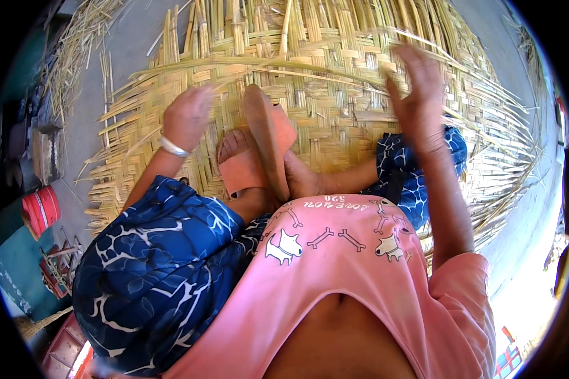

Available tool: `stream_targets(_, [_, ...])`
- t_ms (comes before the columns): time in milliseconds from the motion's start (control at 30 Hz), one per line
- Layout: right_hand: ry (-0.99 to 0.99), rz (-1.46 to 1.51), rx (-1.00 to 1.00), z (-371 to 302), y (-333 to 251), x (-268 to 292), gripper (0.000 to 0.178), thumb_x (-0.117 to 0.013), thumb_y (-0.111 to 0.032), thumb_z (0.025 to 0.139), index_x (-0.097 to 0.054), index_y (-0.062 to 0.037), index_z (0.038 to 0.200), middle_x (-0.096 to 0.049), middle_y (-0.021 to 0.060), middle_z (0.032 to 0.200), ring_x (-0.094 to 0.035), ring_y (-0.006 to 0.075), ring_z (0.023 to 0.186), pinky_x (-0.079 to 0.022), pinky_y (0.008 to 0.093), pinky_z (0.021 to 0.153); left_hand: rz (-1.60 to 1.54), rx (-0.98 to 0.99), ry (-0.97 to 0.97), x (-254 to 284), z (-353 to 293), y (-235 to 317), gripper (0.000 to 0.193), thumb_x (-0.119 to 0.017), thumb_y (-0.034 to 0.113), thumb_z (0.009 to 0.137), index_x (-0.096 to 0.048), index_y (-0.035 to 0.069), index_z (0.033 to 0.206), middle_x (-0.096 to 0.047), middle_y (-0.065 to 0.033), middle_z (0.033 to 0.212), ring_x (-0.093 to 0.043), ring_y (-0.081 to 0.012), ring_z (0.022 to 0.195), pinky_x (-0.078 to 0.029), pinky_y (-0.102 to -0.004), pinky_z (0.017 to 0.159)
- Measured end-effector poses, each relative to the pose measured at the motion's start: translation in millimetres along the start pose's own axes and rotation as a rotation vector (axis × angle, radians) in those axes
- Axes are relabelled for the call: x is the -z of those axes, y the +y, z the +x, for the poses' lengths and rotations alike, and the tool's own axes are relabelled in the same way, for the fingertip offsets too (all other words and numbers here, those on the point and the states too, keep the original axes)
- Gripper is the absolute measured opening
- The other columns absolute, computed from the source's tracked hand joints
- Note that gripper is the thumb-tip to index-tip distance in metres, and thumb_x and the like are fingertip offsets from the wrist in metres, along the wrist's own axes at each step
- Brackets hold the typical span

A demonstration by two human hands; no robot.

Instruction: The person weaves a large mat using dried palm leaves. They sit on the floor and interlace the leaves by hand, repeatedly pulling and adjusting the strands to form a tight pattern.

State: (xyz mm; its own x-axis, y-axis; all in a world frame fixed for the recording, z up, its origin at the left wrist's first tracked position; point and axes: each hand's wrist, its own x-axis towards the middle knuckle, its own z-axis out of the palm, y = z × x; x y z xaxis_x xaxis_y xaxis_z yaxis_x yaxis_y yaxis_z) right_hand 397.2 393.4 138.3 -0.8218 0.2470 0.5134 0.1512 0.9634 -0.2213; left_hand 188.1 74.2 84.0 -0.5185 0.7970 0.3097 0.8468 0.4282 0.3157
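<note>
A large woven mat [335,136] of pale split straw or cane strips lies beneath my feet, its loose ends sticking out at the edges. My left hand [188,119], with a silvery bangle at the wrist, is over the mat's left part; motion smears its fingers, so any grip is unclear. Over the right part I hold up my right hand [418,95], thumb and fingers apart, with nothing seen between them. A long greenish-yellow strip [278,63] runs across the weave between both hands. My orange sandals [243,174] rest on the mat.
Loose straw [76,63] is strewn on the grey floor [95,158] at the left. A red cylindrical container [41,210] stands on that side, near a wooden block [46,155]. Unwoven stalks [234,28] extend from the mat's far edge.
</note>
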Motion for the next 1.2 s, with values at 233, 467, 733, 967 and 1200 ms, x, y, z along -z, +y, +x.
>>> stream_targets(233, [-0.424,1.63,-1.144,-30,-74,-65,0.028,-0.055,-0.028,0.093,-0.059,-0.0036,0.107,-0.065,0.0077,0.096,-0.064,0.0152,0.083,-0.051,0.0285,0.076,-0.321,0.058,-0.177,-26,25,84,0.021,-0.061,0.02,0.087,-0.066,0.003,0.097,-0.059,-0.0108,0.081,-0.057,-0.0262,0.074,-0.047,-0.0343,0.066])
stream_targets(467, [-0.396,1.654,-1.095,-28,-53,-72,0.022,-0.05,-0.019,0.096,-0.055,-0.0027,0.109,-0.064,0.0074,0.095,-0.065,0.0144,0.082,-0.052,0.0267,0.074,-0.707,0.337,-0.301,-37,16,70,0.019,-0.061,0.017,0.086,-0.065,0.001,0.095,-0.058,-0.0123,0.081,-0.058,-0.0274,0.077,-0.047,-0.0337,0.07])
stream_targets(733, [-0.359,1.747,-1.175,-18,-71,-71,0.013,-0.053,-0.017,0.094,-0.057,-0.0063,0.099,-0.064,0.0046,0.09,-0.063,0.0125,0.078,-0.052,0.0237,0.069,-0.425,0.074,-0.189,-28,23,79,0.008,-0.065,0.011,0.08,-0.063,0.004,0.085,-0.061,-0.0106,0.079,-0.06,-0.0253,0.072,-0.049,-0.0347,0.066])
stream_targets(967, [-0.481,1.733,-1.156,-24,-80,-77,0.008,-0.061,-0.013,0.09,-0.058,-0.0068,0.094,-0.063,0.0014,0.079,-0.061,0.0092,0.066,-0.05,0.021,0.059,-1.138,0.498,-0.606,-38,35,75,0.014,-0.063,0.014,0.087,-0.061,0.001,0.092,-0.058,0.0023,0.078,-0.051,-0.0044,0.071,-0.044,-0.0223,0.063])
stream_targets(1200, [-0.434,1.701,-1.069,-14,-76,-66,0.006,-0.065,-0.011,0.087,-0.06,-0.0087,0.089,-0.061,-0.0008,0.074,-0.051,0.0057,0.056,-0.042,0.0185,0.052,-1.683,0.83,-0.808,-40,34,69,0.014,-0.065,0.019,0.087,-0.062,0.006,0.09,-0.061,0.0016,0.08,-0.057,-0.0059,0.07,-0.046,-0.0193,0.06])
